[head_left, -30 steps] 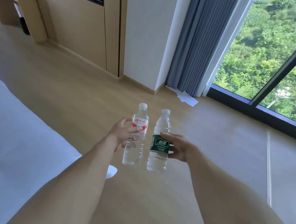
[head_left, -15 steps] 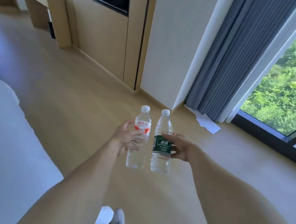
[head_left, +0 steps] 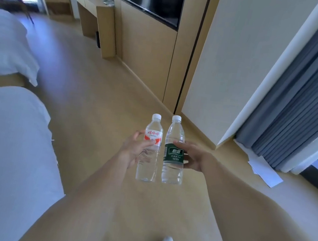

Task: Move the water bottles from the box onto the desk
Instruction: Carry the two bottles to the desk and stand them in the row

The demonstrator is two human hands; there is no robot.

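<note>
Both forearms run off the bottom edge, and the fingers of each hand are mostly hidden behind the bottles. The left hand [head_left: 135, 149] curls around the red-labelled bottle [head_left: 150, 149], thumb across its label. The right hand [head_left: 192, 157] curls around the green-labelled bottle [head_left: 174, 152], just right of the red one. Both bottles are clear, upright, white-capped and full, held side by side above the wooden floor [head_left: 94, 112]. Far beyond the red-labelled bottle stands the tabletop [head_left: 88, 2]; what lies on it is blurred.
</note>
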